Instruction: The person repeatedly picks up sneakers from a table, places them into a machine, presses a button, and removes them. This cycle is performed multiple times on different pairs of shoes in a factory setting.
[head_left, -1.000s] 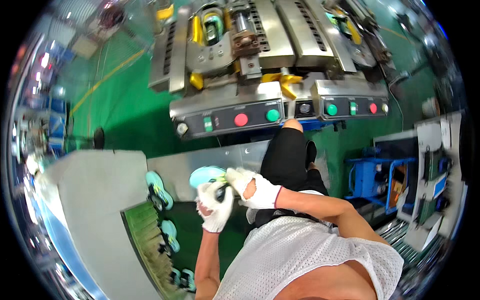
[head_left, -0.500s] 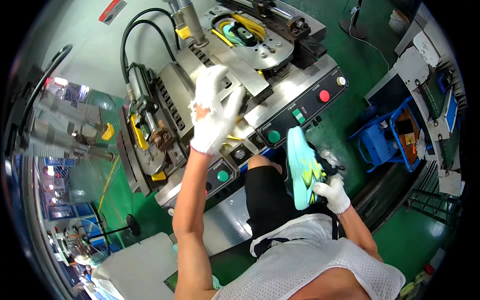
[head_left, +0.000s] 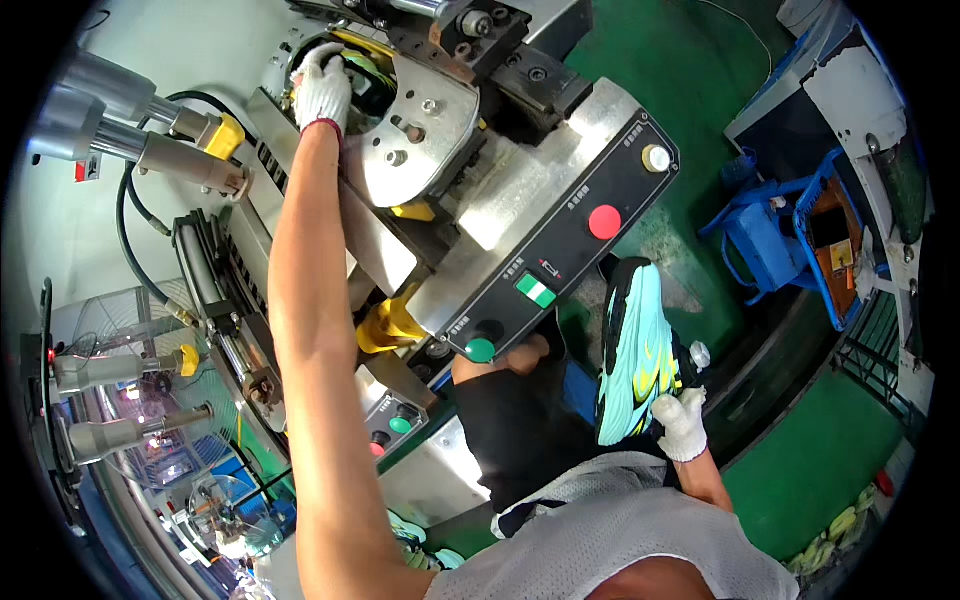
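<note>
My left hand (head_left: 322, 88), in a white glove, reaches far up into the grey metal press machine (head_left: 480, 200) and rests on a green and black shoe part (head_left: 368, 78) seated inside its round opening. Whether the fingers grip that part is unclear. My right hand (head_left: 680, 425), also gloved, hangs low by my hip and holds a turquoise shoe (head_left: 636, 352) with black and yellow stripes, its toe pointing up.
A black control panel (head_left: 560, 262) with red and green buttons runs across the machine's front. Hydraulic cylinders with black hoses (head_left: 150, 140) stand at the left. A blue cart (head_left: 775, 240) sits on the green floor at the right. More turquoise shoes (head_left: 420, 545) lie below me.
My left hand has risen from the machine's plate into the round opening at the top. My right hand still holds the turquoise shoe low at my side. My head has tilted further up.
</note>
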